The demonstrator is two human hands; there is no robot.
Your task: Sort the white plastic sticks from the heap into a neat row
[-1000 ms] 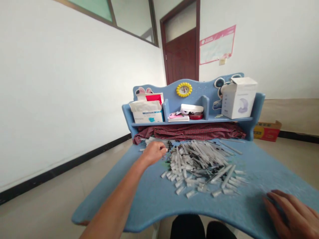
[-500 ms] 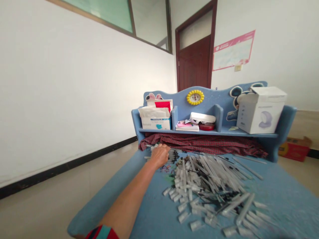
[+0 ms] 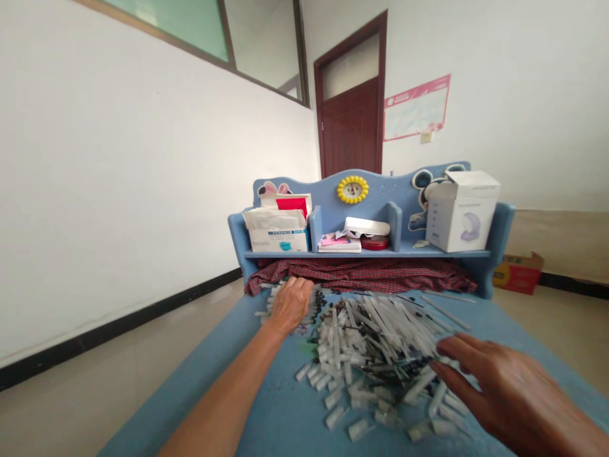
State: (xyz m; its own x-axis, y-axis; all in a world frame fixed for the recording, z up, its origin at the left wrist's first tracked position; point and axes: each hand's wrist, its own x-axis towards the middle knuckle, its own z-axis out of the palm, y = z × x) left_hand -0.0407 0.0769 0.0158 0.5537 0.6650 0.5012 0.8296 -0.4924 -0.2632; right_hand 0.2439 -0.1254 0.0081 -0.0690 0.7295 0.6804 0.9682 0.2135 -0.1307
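My left hand [image 3: 290, 304] lies at the far left of the blue desk [image 3: 280, 400], fingers curled down over a row of pale tubes with black ends [image 3: 314, 308]. Whatever its fingertips hold is hidden beneath them. My right hand [image 3: 509, 381], slightly blurred, hovers at the right edge of a heap of pen parts [image 3: 380, 330]. Its thumb and fingers are apart, and nothing shows between them. Long clear barrels and thin dark rods make up much of the heap. Short clear caps [image 3: 335, 417] lie scattered at its near side.
Behind the heap, a red checked cloth [image 3: 352, 273] is bunched under the shelf [image 3: 285, 255]. On the shelf stand a mask box [image 3: 280, 240], papers [image 3: 340, 245], a red round case [image 3: 375, 243] and a white carton [image 3: 461, 216]. A wall [image 3: 118, 190] rises on the left.
My right hand has come into view from the right, over the heap's edge. My left hand stays at the row of tubes. The view has turned slightly to the right.
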